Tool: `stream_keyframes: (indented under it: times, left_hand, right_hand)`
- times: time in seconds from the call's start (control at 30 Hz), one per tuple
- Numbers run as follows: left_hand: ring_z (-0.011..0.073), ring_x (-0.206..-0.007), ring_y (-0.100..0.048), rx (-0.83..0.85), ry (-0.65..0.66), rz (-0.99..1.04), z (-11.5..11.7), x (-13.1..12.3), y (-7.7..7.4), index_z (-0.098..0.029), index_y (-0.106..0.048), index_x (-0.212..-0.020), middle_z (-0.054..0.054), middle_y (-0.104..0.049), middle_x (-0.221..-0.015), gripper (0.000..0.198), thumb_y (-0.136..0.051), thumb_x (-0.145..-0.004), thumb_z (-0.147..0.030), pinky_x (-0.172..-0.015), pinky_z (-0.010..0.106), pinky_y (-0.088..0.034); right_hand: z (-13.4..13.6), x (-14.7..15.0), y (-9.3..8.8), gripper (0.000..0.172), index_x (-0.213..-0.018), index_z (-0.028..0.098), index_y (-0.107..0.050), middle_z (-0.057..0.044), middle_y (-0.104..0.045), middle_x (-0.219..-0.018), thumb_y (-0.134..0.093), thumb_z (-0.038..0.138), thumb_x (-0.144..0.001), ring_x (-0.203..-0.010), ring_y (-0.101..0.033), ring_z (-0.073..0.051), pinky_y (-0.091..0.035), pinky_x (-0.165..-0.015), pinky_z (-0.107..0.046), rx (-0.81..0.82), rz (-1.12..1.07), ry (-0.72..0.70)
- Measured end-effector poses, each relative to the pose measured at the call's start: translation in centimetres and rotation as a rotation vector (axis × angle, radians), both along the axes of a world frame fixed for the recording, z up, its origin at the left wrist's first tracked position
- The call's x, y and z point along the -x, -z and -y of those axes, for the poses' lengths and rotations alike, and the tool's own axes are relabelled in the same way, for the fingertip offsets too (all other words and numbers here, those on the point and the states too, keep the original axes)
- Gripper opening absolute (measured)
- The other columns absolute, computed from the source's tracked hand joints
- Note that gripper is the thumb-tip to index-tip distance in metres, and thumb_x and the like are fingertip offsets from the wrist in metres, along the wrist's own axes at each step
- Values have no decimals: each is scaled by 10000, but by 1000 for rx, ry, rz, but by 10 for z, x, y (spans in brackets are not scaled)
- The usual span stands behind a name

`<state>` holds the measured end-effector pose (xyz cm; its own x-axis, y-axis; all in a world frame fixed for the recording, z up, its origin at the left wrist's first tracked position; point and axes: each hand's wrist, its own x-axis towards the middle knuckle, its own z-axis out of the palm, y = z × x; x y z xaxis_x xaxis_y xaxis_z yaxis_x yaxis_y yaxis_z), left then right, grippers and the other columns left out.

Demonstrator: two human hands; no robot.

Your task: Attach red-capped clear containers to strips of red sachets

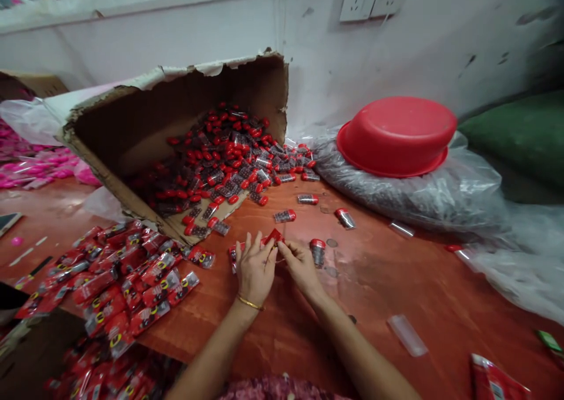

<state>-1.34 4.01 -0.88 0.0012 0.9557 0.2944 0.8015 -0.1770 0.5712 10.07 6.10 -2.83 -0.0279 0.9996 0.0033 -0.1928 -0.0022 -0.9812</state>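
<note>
A small red plastic packet (275,235) is pinched between my two hands above the orange-red table. My left hand (257,269), with a gold bangle at the wrist, has thumb and index finger closed on its near side while the other fingers reach forward. My right hand (301,266) grips the packet's right edge between thumb and fingertips. Partly hidden behind my left hand lies another red packet (232,260). Just right of my right hand is a clear, red-capped little bottle (317,252) with dark contents. Several similar bottles, such as one red-capped bottle (284,216), lie farther off.
A torn cardboard box (110,118) on its side spills many red-capped bottles. Filled red packets (132,282) are heaped at left. An upturned red basin (396,130) sits on a clear plastic bag (467,182). A clear empty tube (407,335) lies at right.
</note>
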Motion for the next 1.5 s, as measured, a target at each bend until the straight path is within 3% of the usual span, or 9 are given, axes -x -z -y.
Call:
stream_keyframes:
  times: [0.1,0.27,0.4,0.6,0.73,0.93,1.13,1.23,1.5]
  left_hand:
    - [319,-1154,-515,93,-68,208,1,2,1,-157,-604,-1159,173,-592,-1209,435,-492,-820,-405,-965,491,-362]
    - [208,-711,-639,568,-3,843,-3,-3,0,-143,-683,-775,87,-689,-726,533,-513,-703,-643,-632,308,-486]
    - [114,-589,-582,498,-67,1259,-9,-15,1,-152,-650,-652,7,-649,-635,436,-742,-495,-548,-619,242,-467]
    - [86,-545,-526,383,-59,1162,-6,-17,6,-138,-668,-601,-10,-627,-569,311,-772,-529,-421,-594,218,-425]
    - [107,-623,-574,576,-22,1309,0,-18,4,-146,-679,-698,8,-658,-652,361,-766,-535,-457,-630,228,-442]
    - [87,-587,-582,714,-161,1444,-3,-16,0,-143,-610,-569,-20,-643,-588,397,-848,-356,-378,-615,212,-460]
    - [67,-525,-571,719,-277,1483,-5,-16,1,-144,-593,-570,-37,-640,-557,399,-855,-345,-345,-550,182,-444]
    - [69,-517,-578,771,-306,1548,-5,-15,-1,-157,-608,-628,-38,-654,-577,388,-856,-372,-311,-550,189,-455]
    - [112,-581,-628,813,-288,1595,-1,-11,-5,-165,-605,-673,-34,-643,-566,333,-835,-469,-295,-563,207,-465]
  right_hand:
    - [3,-1,-1,339,-664,155,-625,20,-582,-578,-643,494,-672,-534,-491,-98,-413,-540,-227,15,-20,149]
    - [10,-7,-6,276,-652,157,-613,31,-562,-568,-653,429,-669,-525,-467,-85,-389,-532,-217,-2,-4,258]
    - [13,-7,-3,238,-648,161,-605,26,-581,-591,-665,391,-656,-543,-482,-88,-397,-553,-220,-9,-4,236]
    - [16,-12,1,268,-606,163,-557,39,-504,-556,-593,401,-724,-521,-425,-78,-359,-529,-212,-36,64,138]
    - [17,-14,4,347,-525,180,-452,57,-372,-493,-527,411,-772,-476,-339,-71,-291,-470,-207,-108,189,161]
    - [17,-19,7,356,-658,178,-528,9,-505,-595,-414,471,-825,-551,-452,-110,-373,-530,-225,-149,350,8]
    - [15,-53,4,406,-981,113,-573,-157,-610,-934,-514,467,-792,-818,-551,-243,-416,-699,-333,6,1223,290]
    - [13,-67,9,367,-1063,79,-557,-221,-597,-1011,-532,321,-788,-878,-550,-285,-416,-714,-362,52,1466,270]
    - [53,-75,-17,296,-927,137,-610,-27,-620,-678,-427,331,-800,-452,-460,-93,-381,-441,-214,65,545,-16]
